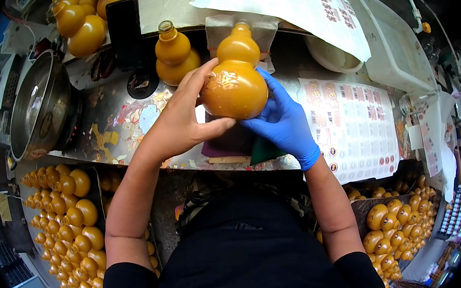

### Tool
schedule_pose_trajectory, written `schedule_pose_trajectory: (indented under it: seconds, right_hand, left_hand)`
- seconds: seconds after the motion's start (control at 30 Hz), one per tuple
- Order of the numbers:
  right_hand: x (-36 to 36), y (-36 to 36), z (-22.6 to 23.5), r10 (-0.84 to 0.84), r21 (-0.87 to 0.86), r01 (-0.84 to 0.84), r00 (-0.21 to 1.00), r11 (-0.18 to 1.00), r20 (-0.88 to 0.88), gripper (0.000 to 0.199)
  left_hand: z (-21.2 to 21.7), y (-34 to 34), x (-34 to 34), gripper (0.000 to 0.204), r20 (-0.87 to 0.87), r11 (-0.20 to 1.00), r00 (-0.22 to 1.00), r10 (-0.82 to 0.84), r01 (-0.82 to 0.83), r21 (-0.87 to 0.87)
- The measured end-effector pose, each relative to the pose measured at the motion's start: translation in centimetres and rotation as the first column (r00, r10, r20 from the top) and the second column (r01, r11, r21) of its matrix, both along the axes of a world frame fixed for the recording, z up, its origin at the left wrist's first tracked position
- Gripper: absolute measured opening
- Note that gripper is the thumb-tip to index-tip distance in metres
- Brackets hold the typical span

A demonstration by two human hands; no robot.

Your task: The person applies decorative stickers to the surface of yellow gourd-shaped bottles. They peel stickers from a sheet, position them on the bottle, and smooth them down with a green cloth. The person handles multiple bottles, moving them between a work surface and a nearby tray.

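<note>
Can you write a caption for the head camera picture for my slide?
Bare left hand and blue-gloved right hand hold an amber gourd-shaped bottle over a workbench.

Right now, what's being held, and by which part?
One amber gourd-shaped bottle, held in both hands at its lower bulb: bare left hand wraps the left side and underside, blue-gloved right hand supports the right side and base.

workbench (122,127) surface worn, paint-stained and reflective. standing on it: one open-necked amber gourd bottle (175,55), a cluster of gourd bottles (82,19) at far left, a metal bowl (41,105). lying on it: printed label sheets (352,125), a dark pad (230,144), a white tray (394,42).
</note>
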State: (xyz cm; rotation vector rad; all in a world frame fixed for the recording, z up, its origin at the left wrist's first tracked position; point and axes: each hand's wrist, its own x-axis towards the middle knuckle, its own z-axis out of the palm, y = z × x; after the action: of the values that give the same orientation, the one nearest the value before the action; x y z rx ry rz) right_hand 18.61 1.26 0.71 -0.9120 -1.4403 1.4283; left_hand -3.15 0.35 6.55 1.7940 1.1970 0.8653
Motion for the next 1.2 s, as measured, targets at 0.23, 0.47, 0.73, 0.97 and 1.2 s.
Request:
schedule_pose_trajectory:
  seconds: [0.23,0.47,0.73,0.97,1.2]
  right_hand:
    - [2.4,0.0,1.1,0.11,-0.234,-0.108,0.994,0.966,-0.006,0.08]
    - [2.5,-0.6,1.7,0.039,-0.299,0.012,0.986,0.954,0.163,0.076]
    - [3.4,-0.7,1.3,-0.061,-0.395,0.02,0.994,0.918,-0.091,0.053]
    - [4.1,-1.0,1.6,-0.129,-0.23,0.114,0.99,0.967,-0.053,0.033]
    - [2.8,-2.3,5.8,0.045,-0.303,-0.092,0.987,0.949,-0.157,0.025]
  left_hand:
    - [-2.1,-0.9,2.9,0.094,-0.189,0.93,0.961,0.202,-0.128,0.343]
    - [-3.7,-0.8,3.7,0.089,-0.14,0.912,0.967,0.212,-0.144,0.385]
    - [-3.0,0.2,2.2,0.027,0.029,0.944,0.991,0.129,-0.132,0.302]
    - [-1.3,-1.0,2.6,0.016,0.192,0.975,0.98,0.047,-0.086,0.203]
    - [0.7,-1.5,3.1,0.016,0.543,0.979,0.829,0.13,-0.02,-0.204]
